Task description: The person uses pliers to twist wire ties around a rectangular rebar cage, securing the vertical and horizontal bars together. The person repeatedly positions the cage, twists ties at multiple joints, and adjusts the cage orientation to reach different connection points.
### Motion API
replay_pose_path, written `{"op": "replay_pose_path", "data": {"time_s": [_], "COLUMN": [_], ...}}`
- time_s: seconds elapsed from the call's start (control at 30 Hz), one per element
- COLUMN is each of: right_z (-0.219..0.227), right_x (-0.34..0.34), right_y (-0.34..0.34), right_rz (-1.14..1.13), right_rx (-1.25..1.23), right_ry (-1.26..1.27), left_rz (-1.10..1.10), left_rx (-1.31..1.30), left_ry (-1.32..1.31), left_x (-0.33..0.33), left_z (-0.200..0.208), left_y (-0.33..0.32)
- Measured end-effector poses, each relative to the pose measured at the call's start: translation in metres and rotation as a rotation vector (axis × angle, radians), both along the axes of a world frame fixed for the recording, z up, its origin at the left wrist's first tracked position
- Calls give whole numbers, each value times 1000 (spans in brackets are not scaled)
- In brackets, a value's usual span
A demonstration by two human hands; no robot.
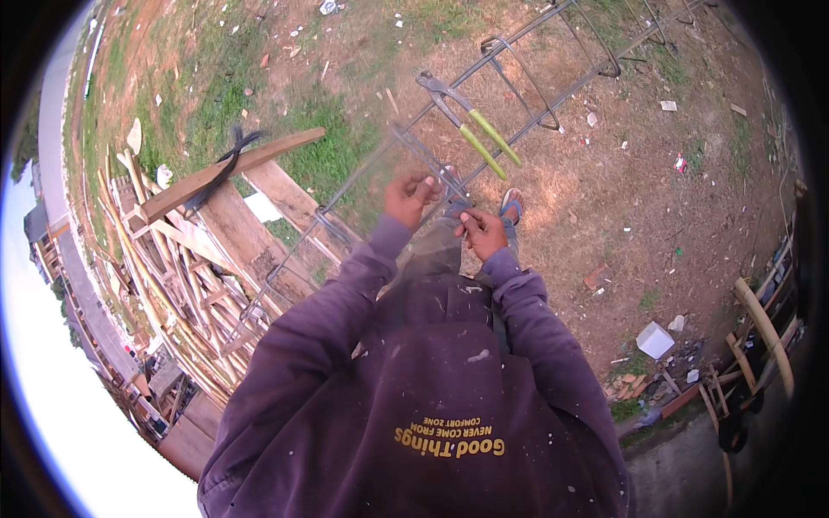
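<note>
A long steel rebar cage (516, 76) with square stirrups runs from the lower left to the upper right, in front of my body. My left hand (409, 199) is at its near end, fingers curled and thumb pressed to the fingertips beside a stirrup. Just right of it, my right hand (483, 233) is closed in a pinch near the lower bar. Whatever either hand holds is too thin or hidden to make out. Pincers (469, 125) with yellow-green handles rest across the bars beyond my hands. A bundle of dark tie wire (226, 168) drapes over a wooden beam (259, 164) on the left.
Wide boards (231, 226) stand under the beam, beside a heap of thin poles (177, 285). My sandalled foot (511, 207) is on the dry ground under the cage. At the lower right lie a white block (654, 340) and a brick piece (598, 276), near stacked timber (764, 337).
</note>
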State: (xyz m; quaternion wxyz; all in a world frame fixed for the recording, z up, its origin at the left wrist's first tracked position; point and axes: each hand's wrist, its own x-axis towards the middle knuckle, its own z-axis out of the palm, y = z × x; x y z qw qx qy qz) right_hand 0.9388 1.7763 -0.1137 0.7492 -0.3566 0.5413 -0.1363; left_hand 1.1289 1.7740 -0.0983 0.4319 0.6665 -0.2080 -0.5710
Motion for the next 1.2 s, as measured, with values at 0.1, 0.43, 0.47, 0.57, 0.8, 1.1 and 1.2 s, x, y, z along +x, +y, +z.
{"op": "replay_pose_path", "data": {"time_s": [0.1,0.43,0.47,0.57,0.8,1.1,1.2], "right_z": [-7,-14,-14,-15,-18,-27,-37], "right_x": [2,6,5,0,-6,-8,-15], "right_y": [1,-1,-3,-10,-25,-21,-25], "right_rz": [-18,-79,-73,-27,123,59,129], "right_rx": [-140,-156,-100,-253,-272,-268,-297], "right_ry": [67,14,-14,32,-27,-48,-55], "left_rz": [-319,-311,-304,-202,-190,-215,-248], "left_rx": [-305,106,69,96,64,97,127], "left_ry": [-508,-204,-124,-61,-358,-494,-536], "left_x": [-7,-4,-6,-14,-42,-55,-60], "left_z": [22,4,3,5,20,13,17], "left_y": [6,-6,-7,-9,3,3,-2]}}
